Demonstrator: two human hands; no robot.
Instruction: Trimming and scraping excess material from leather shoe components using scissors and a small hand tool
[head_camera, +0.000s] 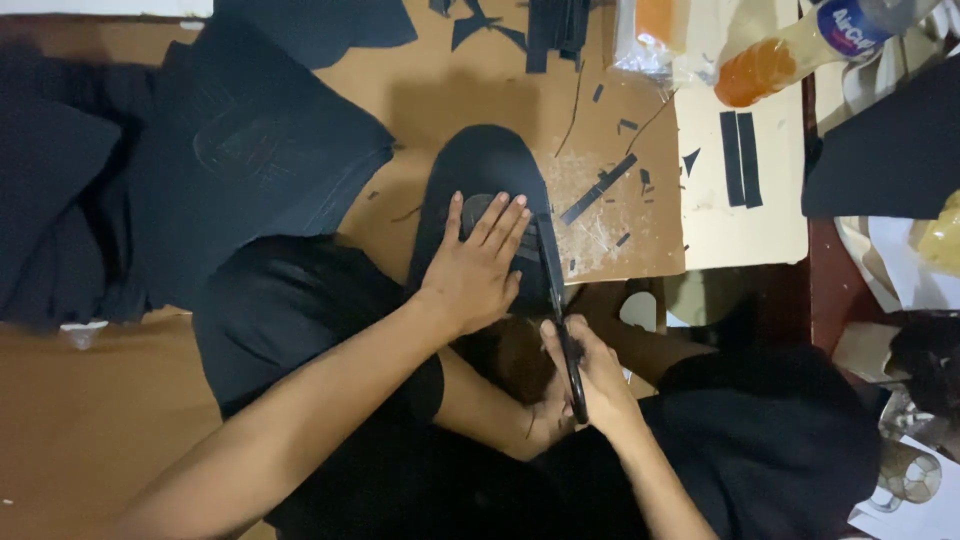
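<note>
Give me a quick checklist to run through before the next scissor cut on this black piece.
1. Left hand flat on the black piece, pinning it: ok.
2. Left fingers clear of the scissors: not ok, they lie right beside the blade.
3. Right hand gripping the scissor handles: ok.
4. Blades open or shut: cannot tell.
5. Cut line visible on the piece: cannot tell, black on black.
6. Board free of scraps: not ok, strips lie by the piece.
</note>
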